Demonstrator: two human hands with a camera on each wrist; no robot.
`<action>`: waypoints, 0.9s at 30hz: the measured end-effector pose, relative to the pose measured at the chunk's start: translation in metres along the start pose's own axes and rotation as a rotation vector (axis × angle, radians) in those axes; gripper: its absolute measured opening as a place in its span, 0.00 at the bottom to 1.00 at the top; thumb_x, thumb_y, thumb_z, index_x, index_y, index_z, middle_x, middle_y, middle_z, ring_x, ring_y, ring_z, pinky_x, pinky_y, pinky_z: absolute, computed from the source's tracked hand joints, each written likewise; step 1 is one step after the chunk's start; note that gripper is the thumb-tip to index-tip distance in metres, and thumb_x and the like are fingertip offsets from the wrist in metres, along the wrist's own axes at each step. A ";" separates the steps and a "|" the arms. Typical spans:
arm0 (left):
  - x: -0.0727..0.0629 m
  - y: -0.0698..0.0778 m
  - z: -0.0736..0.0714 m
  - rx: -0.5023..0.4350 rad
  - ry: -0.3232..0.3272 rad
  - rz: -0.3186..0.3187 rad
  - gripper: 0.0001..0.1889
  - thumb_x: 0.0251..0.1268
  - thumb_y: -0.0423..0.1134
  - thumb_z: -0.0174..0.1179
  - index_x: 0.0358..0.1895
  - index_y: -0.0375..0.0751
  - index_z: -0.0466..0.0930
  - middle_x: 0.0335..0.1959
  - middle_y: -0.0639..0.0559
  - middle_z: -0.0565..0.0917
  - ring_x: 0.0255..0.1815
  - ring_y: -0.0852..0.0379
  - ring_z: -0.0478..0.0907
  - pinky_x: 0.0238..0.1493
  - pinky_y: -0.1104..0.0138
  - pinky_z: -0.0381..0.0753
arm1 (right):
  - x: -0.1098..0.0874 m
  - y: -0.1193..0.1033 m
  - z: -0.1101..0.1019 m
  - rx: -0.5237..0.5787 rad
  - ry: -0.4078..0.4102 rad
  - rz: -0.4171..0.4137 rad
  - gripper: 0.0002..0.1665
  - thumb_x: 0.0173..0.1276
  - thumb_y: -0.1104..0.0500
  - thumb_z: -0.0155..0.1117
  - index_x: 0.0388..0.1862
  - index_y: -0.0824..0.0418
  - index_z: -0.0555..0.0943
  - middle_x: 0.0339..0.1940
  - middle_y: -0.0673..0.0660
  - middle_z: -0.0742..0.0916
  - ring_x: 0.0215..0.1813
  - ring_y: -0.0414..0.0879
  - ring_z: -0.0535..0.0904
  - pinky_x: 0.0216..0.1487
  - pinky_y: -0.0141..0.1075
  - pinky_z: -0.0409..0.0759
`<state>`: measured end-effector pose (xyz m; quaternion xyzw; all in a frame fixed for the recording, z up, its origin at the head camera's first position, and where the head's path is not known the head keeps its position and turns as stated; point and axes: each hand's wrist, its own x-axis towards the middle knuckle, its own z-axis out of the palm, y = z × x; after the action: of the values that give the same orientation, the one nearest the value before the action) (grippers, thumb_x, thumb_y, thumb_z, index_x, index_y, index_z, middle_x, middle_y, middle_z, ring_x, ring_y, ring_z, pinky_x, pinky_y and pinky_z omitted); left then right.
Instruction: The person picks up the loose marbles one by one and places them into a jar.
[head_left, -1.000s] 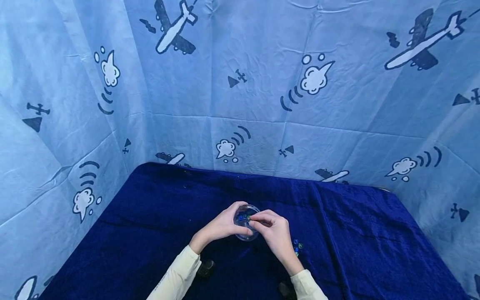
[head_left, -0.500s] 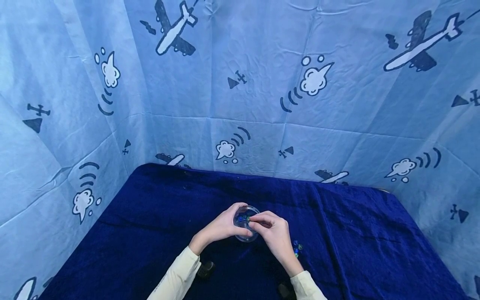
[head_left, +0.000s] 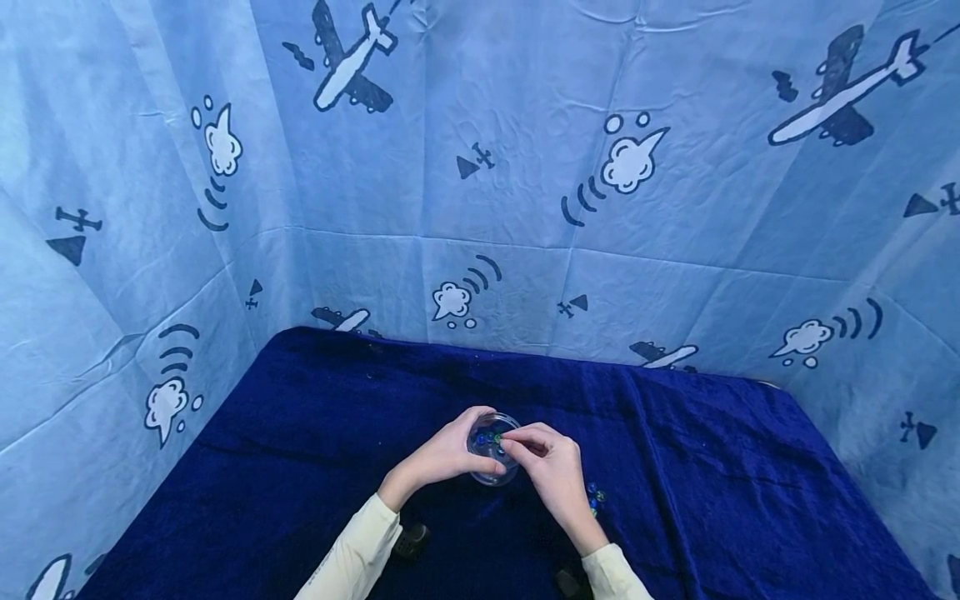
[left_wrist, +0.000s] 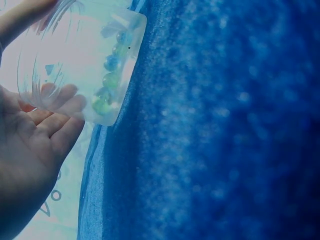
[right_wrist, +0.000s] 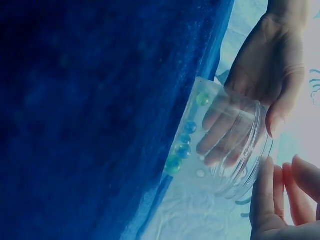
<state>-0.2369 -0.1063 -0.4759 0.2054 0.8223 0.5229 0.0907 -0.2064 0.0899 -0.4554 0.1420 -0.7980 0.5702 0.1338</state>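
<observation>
A clear plastic jar [head_left: 491,471] stands on the dark blue cloth. My left hand [head_left: 446,450] grips it round the side, the thumb near the rim and the fingers behind the wall. Several blue and green glass marbles [right_wrist: 183,151] lie along its bottom, as the left wrist view shows too, with a green marble [left_wrist: 101,104] at one end. My right hand [head_left: 551,467] is at the jar's mouth, its fingertips over the rim. In the right wrist view its thumb and fingers stand a little apart, and no marble shows between them.
Several loose marbles [head_left: 596,497] lie on the cloth [head_left: 720,467] just right of my right wrist. A dark object [head_left: 412,542] sits by the left sleeve, another dark one [head_left: 567,583] by the right sleeve. A light blue airplane-print curtain [head_left: 510,200] surrounds the table.
The right hand's fingertips have shifted very slightly right and parted a little at the jar's mouth. The left hand and jar stay nearly where they were.
</observation>
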 end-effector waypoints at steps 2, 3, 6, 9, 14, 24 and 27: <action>0.000 0.000 0.000 0.002 0.000 -0.005 0.44 0.59 0.47 0.75 0.76 0.38 0.63 0.69 0.42 0.74 0.67 0.46 0.73 0.69 0.50 0.72 | 0.001 -0.001 -0.003 0.006 0.012 0.005 0.03 0.64 0.65 0.76 0.37 0.63 0.91 0.37 0.52 0.90 0.38 0.37 0.83 0.39 0.27 0.81; 0.000 0.001 0.000 0.001 -0.001 -0.006 0.44 0.59 0.47 0.74 0.76 0.38 0.63 0.69 0.42 0.74 0.67 0.46 0.73 0.69 0.50 0.72 | 0.001 0.000 -0.005 0.007 0.017 0.010 0.04 0.65 0.64 0.76 0.38 0.64 0.91 0.37 0.53 0.90 0.38 0.37 0.83 0.39 0.27 0.80; 0.000 0.001 0.000 -0.003 -0.002 -0.007 0.44 0.58 0.47 0.75 0.75 0.37 0.63 0.70 0.41 0.73 0.68 0.46 0.73 0.71 0.49 0.70 | 0.004 0.000 -0.012 0.027 0.029 0.042 0.06 0.67 0.63 0.75 0.41 0.65 0.91 0.40 0.55 0.91 0.39 0.37 0.84 0.40 0.26 0.80; 0.000 0.001 0.000 -0.013 -0.001 -0.004 0.44 0.57 0.48 0.75 0.75 0.37 0.64 0.70 0.41 0.74 0.70 0.45 0.72 0.72 0.49 0.68 | 0.008 0.001 -0.019 0.053 0.039 0.075 0.09 0.67 0.64 0.74 0.44 0.67 0.90 0.43 0.58 0.91 0.39 0.37 0.86 0.41 0.26 0.81; 0.000 0.001 0.000 -0.013 0.003 -0.009 0.44 0.57 0.49 0.75 0.75 0.39 0.65 0.70 0.42 0.74 0.71 0.46 0.71 0.73 0.49 0.68 | 0.013 0.000 -0.031 0.065 0.051 0.114 0.07 0.67 0.65 0.73 0.43 0.66 0.90 0.41 0.60 0.91 0.39 0.38 0.87 0.42 0.26 0.82; 0.002 -0.001 0.001 -0.014 0.000 -0.023 0.44 0.58 0.49 0.75 0.75 0.40 0.64 0.72 0.44 0.72 0.73 0.47 0.69 0.74 0.50 0.66 | 0.025 0.018 -0.067 -0.059 -0.047 0.238 0.11 0.66 0.64 0.74 0.46 0.68 0.89 0.43 0.58 0.92 0.41 0.38 0.86 0.45 0.28 0.80; 0.002 0.000 0.001 -0.017 -0.001 -0.021 0.45 0.58 0.49 0.75 0.76 0.40 0.64 0.73 0.44 0.72 0.74 0.47 0.69 0.74 0.50 0.66 | 0.027 0.026 -0.079 -0.065 -0.117 0.275 0.12 0.66 0.65 0.74 0.46 0.70 0.89 0.42 0.59 0.92 0.41 0.40 0.87 0.45 0.29 0.81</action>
<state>-0.2385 -0.1050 -0.4762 0.1963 0.8198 0.5289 0.0985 -0.2374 0.1705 -0.4427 0.0599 -0.8343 0.5479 0.0119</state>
